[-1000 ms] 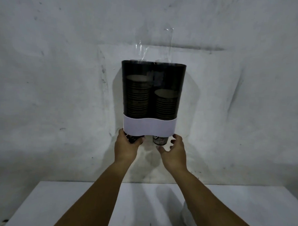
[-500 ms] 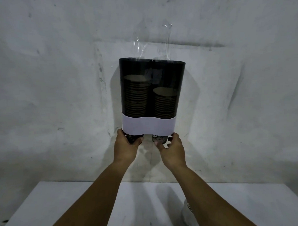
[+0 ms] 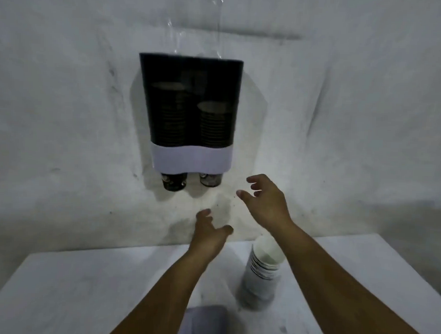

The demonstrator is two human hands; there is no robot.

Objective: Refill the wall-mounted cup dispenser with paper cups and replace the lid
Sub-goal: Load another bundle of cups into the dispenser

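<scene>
Both hands have dropped away from the dispenser [image 3: 189, 103]; the left hand [image 3: 208, 237] and right hand [image 3: 268, 203] now hang released, holding nothing, above the tabletop [image 3: 85, 287].

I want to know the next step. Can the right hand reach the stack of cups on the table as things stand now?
Probably yes. The right hand is open, holds nothing and hangs just above the stack of cups, which stands upright on the table. Only the person's own right forearm passes over the stack; nothing else blocks it.

one head-worn camera faces the wall [image 3: 67, 99] closely, tilted down over the table [image 3: 73, 281].
</scene>
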